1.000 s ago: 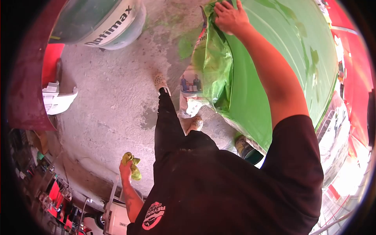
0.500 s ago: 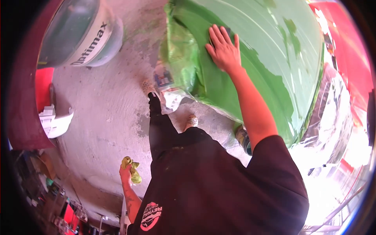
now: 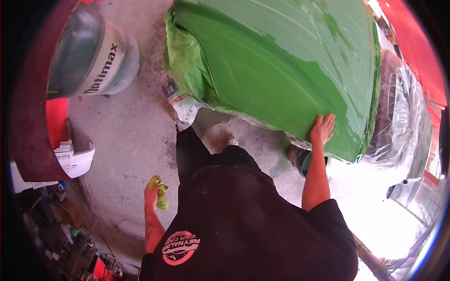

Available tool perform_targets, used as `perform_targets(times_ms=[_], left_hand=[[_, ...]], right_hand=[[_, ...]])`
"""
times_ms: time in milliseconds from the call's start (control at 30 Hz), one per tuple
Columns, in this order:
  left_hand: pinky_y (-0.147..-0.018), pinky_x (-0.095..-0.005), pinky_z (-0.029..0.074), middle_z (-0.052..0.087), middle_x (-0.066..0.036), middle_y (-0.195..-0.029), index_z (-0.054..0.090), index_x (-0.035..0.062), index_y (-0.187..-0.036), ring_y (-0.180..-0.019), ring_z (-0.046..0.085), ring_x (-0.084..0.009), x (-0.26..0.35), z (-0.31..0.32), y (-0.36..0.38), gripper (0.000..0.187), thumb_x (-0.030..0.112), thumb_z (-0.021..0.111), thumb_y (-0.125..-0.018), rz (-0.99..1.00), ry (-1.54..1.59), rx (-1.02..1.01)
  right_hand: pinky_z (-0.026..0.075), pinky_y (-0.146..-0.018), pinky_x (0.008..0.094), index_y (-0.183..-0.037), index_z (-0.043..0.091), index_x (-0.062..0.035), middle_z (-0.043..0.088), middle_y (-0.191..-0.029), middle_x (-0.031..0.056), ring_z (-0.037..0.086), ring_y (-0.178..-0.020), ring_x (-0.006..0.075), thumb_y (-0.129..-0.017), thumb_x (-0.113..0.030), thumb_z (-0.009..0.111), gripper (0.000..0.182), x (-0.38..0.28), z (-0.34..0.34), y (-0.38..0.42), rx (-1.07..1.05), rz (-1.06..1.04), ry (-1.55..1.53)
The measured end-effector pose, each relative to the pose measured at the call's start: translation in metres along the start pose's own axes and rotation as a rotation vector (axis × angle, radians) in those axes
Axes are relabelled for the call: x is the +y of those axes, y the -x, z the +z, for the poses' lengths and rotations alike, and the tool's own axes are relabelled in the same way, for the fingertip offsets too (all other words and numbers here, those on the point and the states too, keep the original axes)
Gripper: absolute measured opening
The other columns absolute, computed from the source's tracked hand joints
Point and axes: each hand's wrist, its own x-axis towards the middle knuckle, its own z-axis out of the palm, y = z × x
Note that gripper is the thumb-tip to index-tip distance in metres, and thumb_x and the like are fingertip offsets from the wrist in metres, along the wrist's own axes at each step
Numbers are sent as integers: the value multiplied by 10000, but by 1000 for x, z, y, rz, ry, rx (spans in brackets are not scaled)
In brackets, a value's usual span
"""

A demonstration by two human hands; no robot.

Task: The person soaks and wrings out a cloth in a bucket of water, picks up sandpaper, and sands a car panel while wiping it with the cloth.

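Note:
My right hand (image 3: 322, 129) lies flat on a green car panel (image 3: 262, 84), fingers stretched out, near its lower right edge. The panel looks wet and dark green on the near side, paler and streaked farther off. Whether anything thin lies under the palm is hidden. At lower left my left hand (image 3: 151, 193) hangs away from the panel, closed around a crumpled yellow-green cloth (image 3: 161, 191). Green masking film and paper (image 3: 187, 61) hang along the panel's left edge.
A large translucent bucket (image 3: 105, 61) stands upper left on the concrete floor (image 3: 122, 140). A dark container (image 3: 300, 159) sits beneath the panel's near edge. Plastic sheeting (image 3: 398, 112) covers something at right. A white plastic part (image 3: 77, 161) lies left, above cluttered tools.
My right hand has slid across the panel toward its near right edge. A dark edge seen by its fingertips earlier no longer shows. My left hand still holds the cloth.

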Motion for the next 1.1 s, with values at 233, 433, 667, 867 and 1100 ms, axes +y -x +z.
perform_targets(times_ms=[233, 433, 667, 867, 1100], left_hand=[[-733, -313, 499, 646, -52, -927, 602, 32, -1095, -805, 615, -157, -5, -2, 3, 318, 104, 646, -788, -30, 79, 30], [-715, -291, 489, 638, -41, -903, 602, 39, -1097, -765, 601, -137, -7, -11, 12, 302, 92, 627, -801, -169, 73, 41], [-685, -281, 477, 625, -35, -921, 592, 36, -1102, -772, 583, -125, 1, -39, 7, 308, 95, 636, -803, -108, 192, 90], [-712, -272, 476, 618, -40, -938, 587, 33, -1101, -796, 580, -128, 24, -64, -5, 290, 91, 622, -819, -1, 196, 77], [-783, -298, 480, 631, -65, -1001, 573, 17, -1128, -868, 595, -153, 67, -50, -20, 319, 46, 608, -812, 155, -31, 43]], right_hand=[[67, -1147, 544, -1506, 171, -115, 129, -1581, 63, 104, -1458, 255, -954, -492, 359, 694, -200, 5, 54, 5, -432, 4], [57, -1146, 552, -1495, 205, -100, 145, -1577, 64, 101, -1457, 261, -960, -489, 343, 676, -314, 17, 70, -9, -710, -4], [106, -1144, 537, -1479, 256, -101, 222, -1555, 44, 167, -1441, 251, -978, -465, 304, 621, -424, 41, 67, 59, -1069, -53], [141, -1138, 527, -1472, 269, -102, 247, -1547, 38, 207, -1429, 242, -974, -460, 321, 616, -394, 29, 60, 71, -1135, -66], [141, -1146, 494, -1489, 238, -122, 224, -1556, 43, 204, -1434, 234, -963, -417, 386, 621, -225, -4, 83, -17, -853, 37]])
